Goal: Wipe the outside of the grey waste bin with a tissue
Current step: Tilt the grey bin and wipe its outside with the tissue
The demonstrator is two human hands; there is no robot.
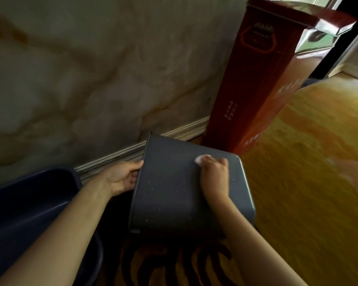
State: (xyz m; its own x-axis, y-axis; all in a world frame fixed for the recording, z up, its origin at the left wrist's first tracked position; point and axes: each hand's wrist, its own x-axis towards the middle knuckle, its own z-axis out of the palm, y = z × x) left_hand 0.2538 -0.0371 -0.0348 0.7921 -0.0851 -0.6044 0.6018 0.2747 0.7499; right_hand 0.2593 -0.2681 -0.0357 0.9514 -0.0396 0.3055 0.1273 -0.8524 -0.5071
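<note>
grey waste bin (174, 188) tipped, lower centre | my left hand (123, 178) grips its left rim | my right hand (215, 174) presses tissue (201, 158) on its upper-right side

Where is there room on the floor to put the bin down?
The orange floor right of the grey bin and in front of the tall red box is bare. It is crowded on the left, where a dark blue tub sits by the wall.

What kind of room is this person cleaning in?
Probably a room in a home: a marble-patterned wall with a skirting board, a glossy patterned floor, and a tall red gift box standing behind the grey waste bin.
</note>
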